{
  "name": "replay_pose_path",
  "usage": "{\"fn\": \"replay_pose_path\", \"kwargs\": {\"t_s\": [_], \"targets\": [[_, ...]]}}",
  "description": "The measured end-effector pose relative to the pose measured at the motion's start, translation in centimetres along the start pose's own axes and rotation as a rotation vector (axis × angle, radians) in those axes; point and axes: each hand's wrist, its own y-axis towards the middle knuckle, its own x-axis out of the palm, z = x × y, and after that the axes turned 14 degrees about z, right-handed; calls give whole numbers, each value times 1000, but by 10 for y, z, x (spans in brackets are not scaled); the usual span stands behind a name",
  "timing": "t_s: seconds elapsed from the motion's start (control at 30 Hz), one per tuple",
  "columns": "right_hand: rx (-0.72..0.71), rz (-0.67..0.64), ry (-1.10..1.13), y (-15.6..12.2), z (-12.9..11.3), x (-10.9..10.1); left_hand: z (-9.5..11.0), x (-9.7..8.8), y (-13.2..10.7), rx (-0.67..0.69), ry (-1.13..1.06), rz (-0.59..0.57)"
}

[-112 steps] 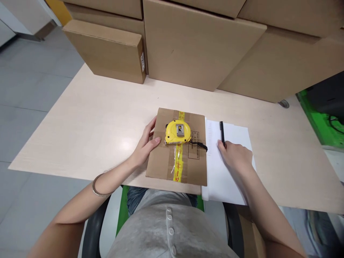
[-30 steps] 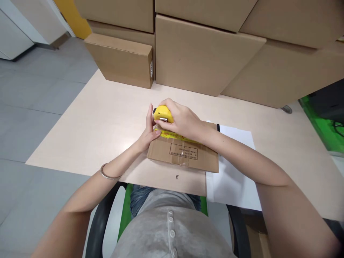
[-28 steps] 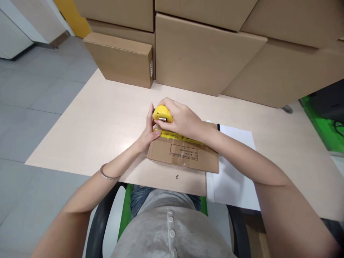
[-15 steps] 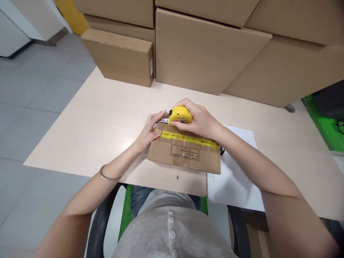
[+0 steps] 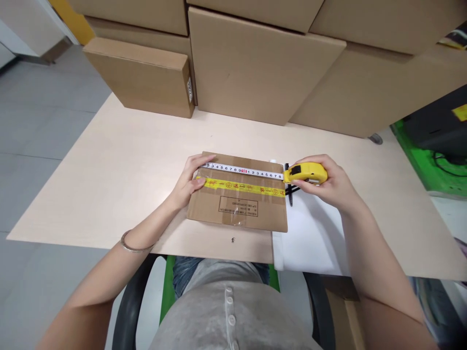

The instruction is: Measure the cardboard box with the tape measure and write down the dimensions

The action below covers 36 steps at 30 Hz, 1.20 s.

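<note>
A small cardboard box (image 5: 207, 206) lies on the table in front of me, with yellow printed tape (image 5: 239, 186) across its top. My left hand (image 5: 188, 181) is closed on the box's left edge, its fingertips over the end of the measuring blade (image 5: 251, 172). The blade runs straight across the box top, numbers up, to about 18 at the case. Just past the box's right edge, my right hand (image 5: 333, 184) is wrapped round the yellow tape measure (image 5: 308, 172). The blade's tip is hidden under my left fingers.
Large cardboard boxes (image 5: 251, 68) are stacked along the back of the table, with a flatter box (image 5: 138, 78) at the left. White paper (image 5: 314, 238) and a dark pen (image 5: 291, 197) lie right of the small box. A small dark mark (image 5: 233, 239) shows near the table's front edge.
My right hand has moved right with the tape measure, from above the box to beyond its right edge, drawing out the blade. My left hand keeps its hold at the left edge.
</note>
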Motion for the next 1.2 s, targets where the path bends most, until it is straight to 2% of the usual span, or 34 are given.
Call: {"fn": "replay_pose_path", "kwargs": {"t_s": [0.17, 0.4, 0.6, 0.8, 0.97, 1.07, 1.13, 1.2], "targets": [[58, 2, 23, 6, 3, -1, 1, -1, 1, 3, -8, -18], [117, 58, 66, -4, 13, 1, 0, -1, 1, 4, -3, -31], [128, 49, 53, -3, 11, 1, -1, -2, 1, 5, 11, -38], [103, 73, 47, 4, -15, 5, -8, -2, -2, -56, -47, -25], [4, -6, 135, 22, -52, 45, -18, -7, -4, -187, -145, -77], [-39, -14, 127, 27, -74, 68, -14, -9, -5, -298, -169, -97], [20, 47, 155, 25, -81, 72, -3, -8, -5, -359, -223, -120], [163, 190, 218, 21, -80, 65, 12, -4, -5, -415, -283, -135]]}}
